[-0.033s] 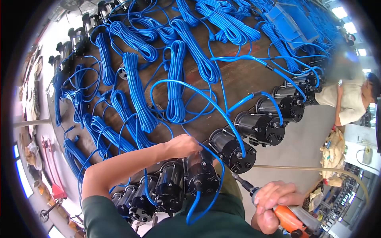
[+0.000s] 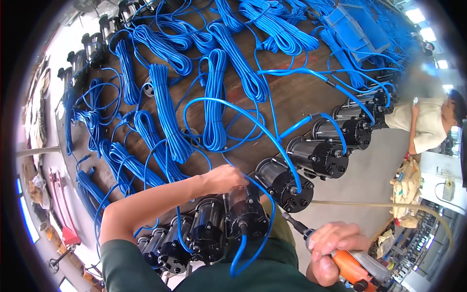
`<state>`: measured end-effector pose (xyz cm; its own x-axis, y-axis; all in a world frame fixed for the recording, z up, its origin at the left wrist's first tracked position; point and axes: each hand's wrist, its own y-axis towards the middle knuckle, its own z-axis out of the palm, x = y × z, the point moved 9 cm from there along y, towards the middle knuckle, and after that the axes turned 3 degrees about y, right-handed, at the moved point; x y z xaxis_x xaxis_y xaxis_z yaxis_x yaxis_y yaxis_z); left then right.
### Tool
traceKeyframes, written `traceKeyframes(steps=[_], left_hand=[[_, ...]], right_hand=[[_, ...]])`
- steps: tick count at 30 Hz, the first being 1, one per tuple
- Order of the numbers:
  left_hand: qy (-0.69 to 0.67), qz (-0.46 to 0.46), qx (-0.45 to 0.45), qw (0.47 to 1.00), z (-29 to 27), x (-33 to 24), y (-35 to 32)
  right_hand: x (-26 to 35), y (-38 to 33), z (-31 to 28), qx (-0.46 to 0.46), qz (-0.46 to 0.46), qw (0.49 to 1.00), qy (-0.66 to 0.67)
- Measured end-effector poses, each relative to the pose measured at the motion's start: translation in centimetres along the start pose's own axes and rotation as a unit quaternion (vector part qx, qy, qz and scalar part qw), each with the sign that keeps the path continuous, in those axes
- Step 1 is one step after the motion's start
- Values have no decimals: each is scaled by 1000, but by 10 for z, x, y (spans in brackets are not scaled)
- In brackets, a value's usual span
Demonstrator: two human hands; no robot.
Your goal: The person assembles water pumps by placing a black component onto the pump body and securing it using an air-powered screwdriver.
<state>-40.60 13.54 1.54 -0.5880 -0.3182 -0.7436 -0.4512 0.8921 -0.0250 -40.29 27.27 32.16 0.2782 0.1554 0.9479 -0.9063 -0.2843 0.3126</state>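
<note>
My left hand point(image 2: 223, 179) is closed over the far end of a black cylinder point(image 2: 247, 211) with a clear body. Its fingertips are partly hidden there. A blue cable point(image 2: 237, 253) leaves the cylinder's near end cap and loops back up past its right side. To the right, my right hand point(image 2: 335, 248) grips an orange and grey power screwdriver point(image 2: 350, 270). The driver's long dark shaft point(image 2: 296, 224) points up and left, its tip just below the neighbouring black cylinder point(image 2: 284, 185) and apart from the one under my left hand.
Similar cylinders point(image 2: 321, 155) line the table's near edge on both sides. Bundled blue cables point(image 2: 214, 102) cover much of the brown tabletop point(image 2: 189, 92). A blue crate point(image 2: 357, 31) sits at the far right. Another person point(image 2: 428, 121) is at the right, above a tan hose point(image 2: 369, 205).
The driver and my right hand have shifted very slightly left. My left hand stays on the cylinder.
</note>
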Motion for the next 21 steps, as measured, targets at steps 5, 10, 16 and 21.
traceKeyframes(steps=[5, 10, 16, 21], left_hand=[[-7, 64, 28, 998, -6, -5, 8], [-58, 88, 38, 994, -13, -6, 11], [-10, 123, 17, 992, -12, -5, 13], [-6, 140, -2, 990, -13, -9, 9]], right_hand=[[-25, -10, 19, -86, 22, 996, 4], [-54, -14, 33, -109, 49, 993, 9], [-76, -8, 46, -90, 15, 996, 12], [-95, -14, 58, -87, 10, 996, -8]])
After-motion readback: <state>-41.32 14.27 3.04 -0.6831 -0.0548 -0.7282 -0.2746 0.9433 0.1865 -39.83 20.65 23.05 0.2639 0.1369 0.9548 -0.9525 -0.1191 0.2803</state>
